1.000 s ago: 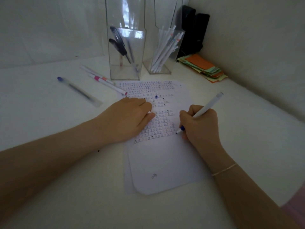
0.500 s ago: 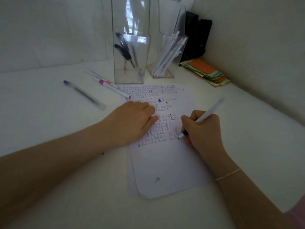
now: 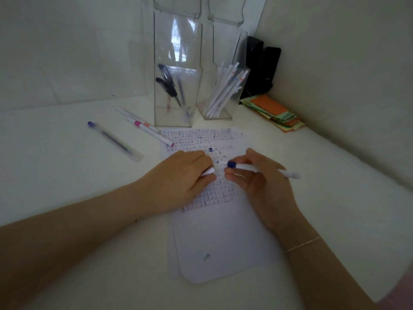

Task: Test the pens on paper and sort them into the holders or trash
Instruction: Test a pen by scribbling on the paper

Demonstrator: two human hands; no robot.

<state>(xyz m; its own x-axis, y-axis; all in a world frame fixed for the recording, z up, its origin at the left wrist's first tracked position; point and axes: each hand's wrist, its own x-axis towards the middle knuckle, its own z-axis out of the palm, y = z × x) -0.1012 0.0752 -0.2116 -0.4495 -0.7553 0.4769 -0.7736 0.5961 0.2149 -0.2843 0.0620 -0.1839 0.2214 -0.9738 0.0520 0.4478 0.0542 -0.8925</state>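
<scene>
We see our right hand [image 3: 261, 182] held over the paper [image 3: 223, 242], its grip curled round a white pen [image 3: 263, 170] that lies nearly level, blue tip pointing left toward our left hand [image 3: 185, 177]. The left hand's grip is curled round a small white cap [image 3: 208, 171], just beside the pen's tip but apart from it. The left palm rests on the paper's left edge, covering part of the rows of small marks.

The paper lies on the white counter [image 3: 67, 175], its rounded near corner toward us, with a second sheet showing beneath it. Just beyond its far edge stand two clear holders: the left holder [image 3: 174, 95] with a few dark pens, the right holder [image 3: 223, 92] full of white pens. They stand side by side, close to the paper's top.

Left of the paper lie a pink pen [image 3: 152, 133], its tip touching the paper's corner, another white pen just behind it, and, well apart, a clear pen [image 3: 114, 140] with a blue cap.

In the right corner sits a stack of coloured notes [image 3: 274, 113], with a black object [image 3: 261, 66] behind it against the wall [image 3: 335, 74], which runs close along the right side. The counter is bare to the near left and right of the paper.
</scene>
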